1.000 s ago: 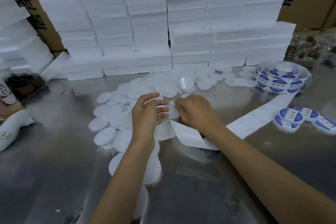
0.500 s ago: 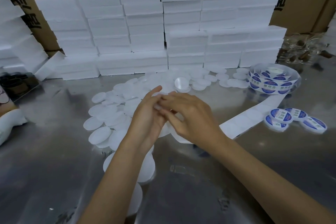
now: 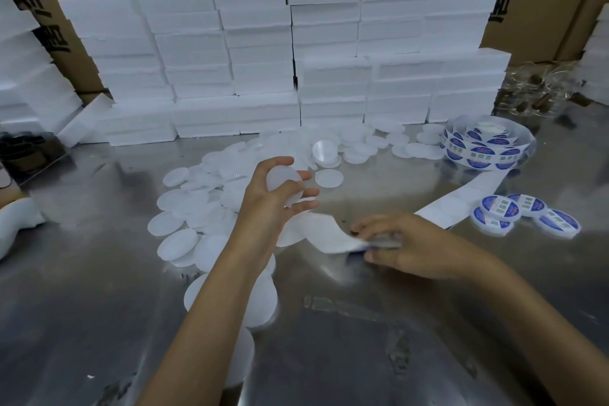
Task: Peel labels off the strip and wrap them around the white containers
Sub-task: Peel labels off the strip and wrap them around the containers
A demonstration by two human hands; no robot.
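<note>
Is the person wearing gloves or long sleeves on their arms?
No. Both the left hand and the right hand are bare, with no gloves. The forearms are bare too: no sleeves, watch, rings or bracelets show anywhere in the head view.

We have one view only, worn on the head; it looks forward and down, close over the metal table [image 3: 99, 306]; stacked white boxes [image 3: 329, 82] stand farthest back.

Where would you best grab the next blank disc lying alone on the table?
Probably by its rim, from above: the lone disc lies flat on the steel table, apart from the pile, so only its thin edge offers a pinch. The left hand holds its disc that way.
</note>
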